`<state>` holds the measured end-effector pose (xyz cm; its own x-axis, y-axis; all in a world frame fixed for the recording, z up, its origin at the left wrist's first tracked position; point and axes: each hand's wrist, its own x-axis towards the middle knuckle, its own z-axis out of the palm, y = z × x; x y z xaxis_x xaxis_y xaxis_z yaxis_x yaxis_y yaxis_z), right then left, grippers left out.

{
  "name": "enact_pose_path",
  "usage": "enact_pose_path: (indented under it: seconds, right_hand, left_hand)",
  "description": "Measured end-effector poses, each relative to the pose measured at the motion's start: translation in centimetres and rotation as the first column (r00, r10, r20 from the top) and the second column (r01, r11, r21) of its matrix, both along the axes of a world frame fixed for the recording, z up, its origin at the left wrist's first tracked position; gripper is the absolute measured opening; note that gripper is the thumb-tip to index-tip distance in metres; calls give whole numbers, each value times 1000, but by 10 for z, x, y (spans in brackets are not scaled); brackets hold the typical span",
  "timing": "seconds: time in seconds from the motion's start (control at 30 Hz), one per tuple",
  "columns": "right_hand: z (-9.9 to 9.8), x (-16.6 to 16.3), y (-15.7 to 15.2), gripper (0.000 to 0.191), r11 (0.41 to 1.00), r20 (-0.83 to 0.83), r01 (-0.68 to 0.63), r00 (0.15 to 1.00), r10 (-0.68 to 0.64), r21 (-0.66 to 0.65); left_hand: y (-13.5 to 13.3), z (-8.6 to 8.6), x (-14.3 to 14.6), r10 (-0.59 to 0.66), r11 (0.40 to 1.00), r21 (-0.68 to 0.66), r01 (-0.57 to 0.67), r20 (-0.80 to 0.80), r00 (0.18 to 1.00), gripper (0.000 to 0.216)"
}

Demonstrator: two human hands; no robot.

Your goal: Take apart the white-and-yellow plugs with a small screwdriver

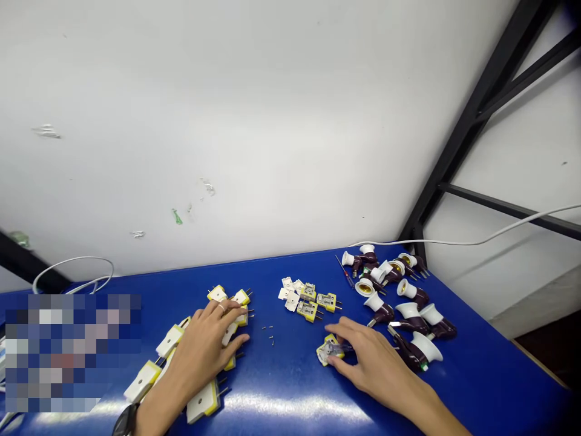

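Observation:
My left hand (206, 345) lies flat with fingers spread over a cluster of white and yellow plugs (170, 340) on the blue table (290, 399). My right hand (367, 357) rests on the table, its fingertips pinching an opened yellow plug part (330, 350). A few small screws (269, 334) lie between the two hands. Beyond them sits a small heap of white covers and yellow plug halves (308, 300).
Several maroon and white lamp-socket adapters (399, 303) are heaped at the right, with a thin red screwdriver (345, 272) beside them. A white cable (499, 233) runs along the wall and a black metal frame (476, 115) stands at the right. Another white cable (77, 272) loops at the left.

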<state>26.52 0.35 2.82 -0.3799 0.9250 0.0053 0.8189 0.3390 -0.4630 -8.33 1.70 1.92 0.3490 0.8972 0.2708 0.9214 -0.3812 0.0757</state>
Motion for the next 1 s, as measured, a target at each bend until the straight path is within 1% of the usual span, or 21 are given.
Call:
enact_pose_path:
  seconds: [0.1,0.17,0.27,0.33,0.43,0.5,0.6,0.73,0.83,0.93,1.0]
  right_hand:
    - [3,-7,1,26,999,-31,-45,999,45,-2]
    - [4,-11,1,20,999,-34,-43,999,43,6]
    - [2,-16,2,20,1000,-20,-24,1000,24,17]
    - [0,-18,2,22,999,-18,-21,1000,22,25]
    - [-2,-18,1,24,999,-24,-35,999,35,31]
    - [-2,-18,0,25,999,-21,-36,999,37,32]
    - [-3,-16,-2,29,999,-11,-24,1000,24,32]
    - [-5,-16,-4,42,999,-46,-42,998,43,19]
    - [-5,-17,-4,40,998,-105,-63,992,63,6]
    - [-5,-21,-3,32,997,-134,-73,988,74,8]
    - [-5,-22,-3,30,997,-137,-76,987,78,21]
  left_hand:
    - [-1,5,10,-15,999,-38,15,1,1000,28]
    - [1,9,23,-45,997,-58,46,20,999,28]
    - [7,17,51,-135,984,-111,138,34,990,29]
    - [14,21,71,-179,973,-147,179,8,984,33]
    - [27,22,95,-173,971,-175,161,-57,983,35]
    - [34,21,103,-145,973,-190,128,-81,986,29]
    - [38,18,107,-115,970,-223,96,-74,991,20]
    - [33,14,105,-120,958,-267,104,-44,992,13]
    - [28,12,103,-116,952,-284,114,10,993,21]
    - [26,8,100,-115,949,-275,153,151,982,30]
    - [26,6,98,-121,947,-266,183,232,965,34]
